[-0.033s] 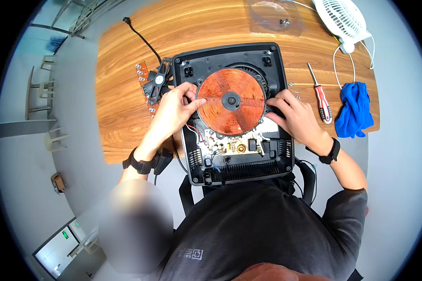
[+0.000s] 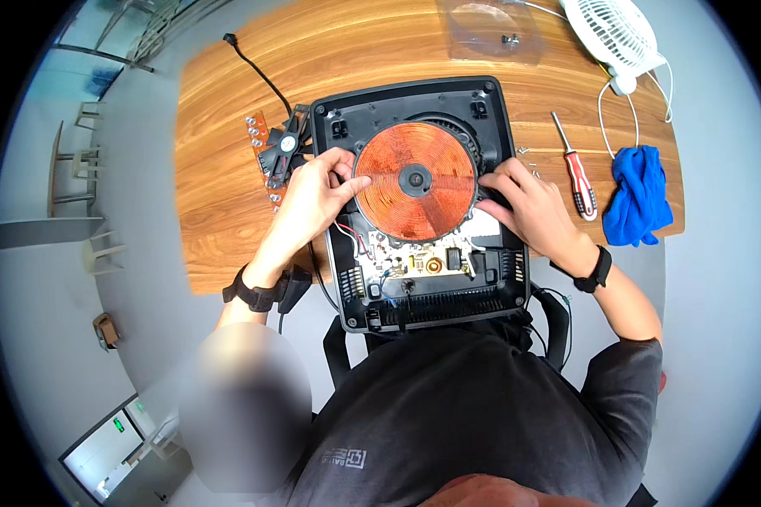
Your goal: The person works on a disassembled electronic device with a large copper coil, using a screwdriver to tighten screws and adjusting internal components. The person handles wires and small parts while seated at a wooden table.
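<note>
A round copper induction coil [image 2: 389, 198] with a dark hub lies over the black induction cooker housing [image 2: 414, 95]. My left hand [image 2: 315, 193] pinches the coil's left rim between thumb and fingers, the thumb resting on its face. At the opposite rim, my right hand [image 2: 534, 211] is closed with its fingertips against the coil's edge. Below the coil a pale circuit board [image 2: 414, 260] with components and thin wires shows inside the housing. Part of the board and the round vent behind the coil are covered.
Left of the housing lie a small black fan [image 2: 286, 145], an orange board [image 2: 255, 135] and a black power cord [image 2: 258, 72]. To the right are loose screws [image 2: 526, 151], a red-handled screwdriver [image 2: 580, 182], a blue cloth [image 2: 638, 194] and a white fan [image 2: 615, 34]. A clear bag [image 2: 490, 25] lies far back.
</note>
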A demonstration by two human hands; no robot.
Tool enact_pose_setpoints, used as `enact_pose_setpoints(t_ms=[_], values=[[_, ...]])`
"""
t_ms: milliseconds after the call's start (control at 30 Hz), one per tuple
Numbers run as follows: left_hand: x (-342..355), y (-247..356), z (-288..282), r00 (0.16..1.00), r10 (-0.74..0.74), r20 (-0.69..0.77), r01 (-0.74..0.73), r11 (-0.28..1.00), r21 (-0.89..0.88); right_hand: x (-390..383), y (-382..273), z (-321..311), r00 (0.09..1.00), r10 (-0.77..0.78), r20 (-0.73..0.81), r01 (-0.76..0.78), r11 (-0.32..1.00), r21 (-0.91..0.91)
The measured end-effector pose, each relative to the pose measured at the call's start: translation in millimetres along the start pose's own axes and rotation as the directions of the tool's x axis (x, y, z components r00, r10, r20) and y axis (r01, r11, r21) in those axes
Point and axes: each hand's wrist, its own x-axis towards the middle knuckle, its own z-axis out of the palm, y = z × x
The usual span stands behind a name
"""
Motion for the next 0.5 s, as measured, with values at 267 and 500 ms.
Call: enact_pose_setpoints(t_ms=[267,500], values=[[-11,8,5,0.993,0.041,-0.108,-0.070,0.955,-0.287,-8,-1,12,0.993,0.006,-0.119,-0.002,1.000,0.031],[7,-7,9,0.990,0.088,-0.112,-0.118,0.947,-0.300,-12,-2,18,0.987,0.020,-0.157,-0.019,1.000,0.008]])
